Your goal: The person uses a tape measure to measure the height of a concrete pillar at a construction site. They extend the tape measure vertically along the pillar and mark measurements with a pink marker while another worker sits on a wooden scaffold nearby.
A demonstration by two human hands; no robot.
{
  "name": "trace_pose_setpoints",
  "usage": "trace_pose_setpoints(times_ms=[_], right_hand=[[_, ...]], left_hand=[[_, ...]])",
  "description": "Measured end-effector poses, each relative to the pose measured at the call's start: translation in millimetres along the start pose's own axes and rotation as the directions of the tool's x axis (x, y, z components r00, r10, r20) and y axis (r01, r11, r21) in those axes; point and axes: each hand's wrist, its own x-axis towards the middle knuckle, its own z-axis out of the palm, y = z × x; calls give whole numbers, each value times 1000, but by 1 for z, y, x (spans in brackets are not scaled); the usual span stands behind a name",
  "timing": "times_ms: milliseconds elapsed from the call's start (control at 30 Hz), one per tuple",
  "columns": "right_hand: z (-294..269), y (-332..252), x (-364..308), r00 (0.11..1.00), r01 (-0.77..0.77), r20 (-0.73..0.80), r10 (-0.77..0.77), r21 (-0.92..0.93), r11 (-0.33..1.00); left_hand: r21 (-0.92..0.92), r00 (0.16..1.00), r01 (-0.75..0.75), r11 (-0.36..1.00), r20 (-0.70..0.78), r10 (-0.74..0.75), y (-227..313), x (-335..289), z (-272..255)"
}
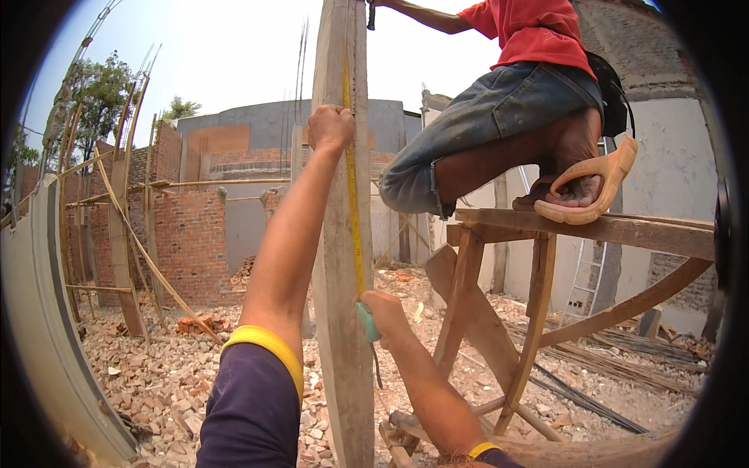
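Note:
A tall grey concrete column stands upright before me. The yellow tape blade runs up along its face, past my left hand. High on the column, my left hand is closed in a fist against the face, right beside the blade; whatever its fingers hold is hidden. Lower down, my right hand grips the green case of a tape measure close to the column's right edge. A dark strap hangs below the case. At the column's top, a co-worker's hand shows beside a dark object, partly cut off.
A co-worker in a red shirt and jeans crouches on a wooden trestle at right, one sandal on its plank. Broken brick rubble covers the ground. Bamboo poles and a brick wall stand left; a ladder leans behind the trestle.

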Motion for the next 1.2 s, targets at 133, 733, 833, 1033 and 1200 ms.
trace_pose_setpoints(times_ms=[133,733,833,1033,1200], right_hand=[[7,-26,8,994,41,-98,-36,43,998],[-16,-19,93,919,326,-164,-358,-194,925],[-15,-3,122,892,353,-196,-407,-257,899],[-4,5,146,864,232,-311,-395,-451,862],[-1,1,141,869,187,-338,-362,-452,872]], left_hand=[[-50,999,0,999,45,2,-3,-10,-1],[26,974,-217,976,78,214,-110,-55,14],[55,982,-188,981,42,186,-128,-71,25],[289,956,-285,914,17,292,-146,-92,51],[369,965,-249,895,18,261,-142,-99,55]])
